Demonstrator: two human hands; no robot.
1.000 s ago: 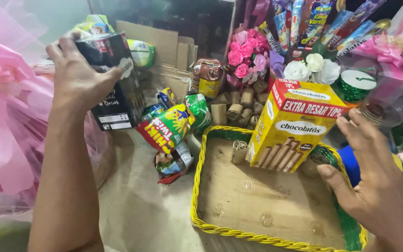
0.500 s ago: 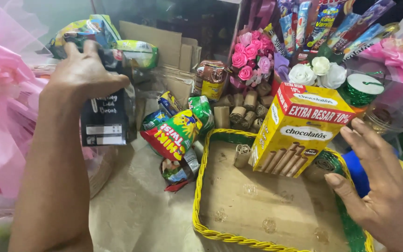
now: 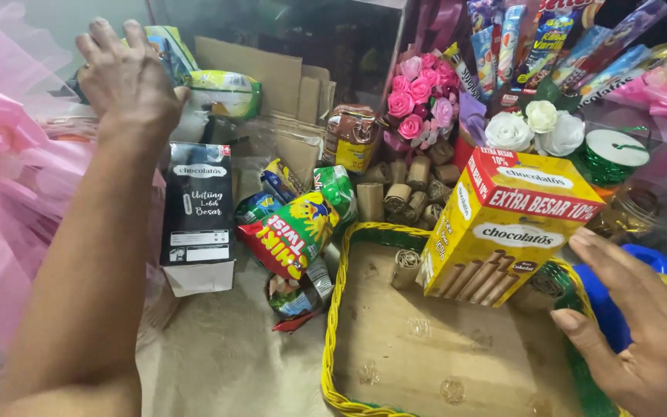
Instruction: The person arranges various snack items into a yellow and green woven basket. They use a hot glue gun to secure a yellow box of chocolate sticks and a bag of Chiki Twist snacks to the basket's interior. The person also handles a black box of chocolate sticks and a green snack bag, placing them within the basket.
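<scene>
My left hand (image 3: 129,77) is stretched to the back left, fingers spread over a pile of snack packets (image 3: 221,93), its thumb against a green and white one. Just below it a black carton (image 3: 198,208) stands on the floor, free of the hand. My right hand (image 3: 642,332) hovers open at the lower right, fingers near the right corner of a yellow box with a red top (image 3: 503,224). That box leans upright inside a basket with a yellow woven rim (image 3: 327,347) and a cardboard bottom. Under my right palm a blue lid (image 3: 642,259) shows.
Red, green and yellow snack bags (image 3: 295,232) lie between carton and basket. Brown paper rolls (image 3: 403,193), a brown packet (image 3: 353,135), pink roses (image 3: 422,100), white roses (image 3: 538,127) and a green ribbon spool (image 3: 615,150) crowd the back. Pink wrapping (image 3: 1,170) fills the left.
My left hand set the black carton down on the floor, let go and rose toward the packets behind it. My right hand drifted slightly left toward the yellow box.
</scene>
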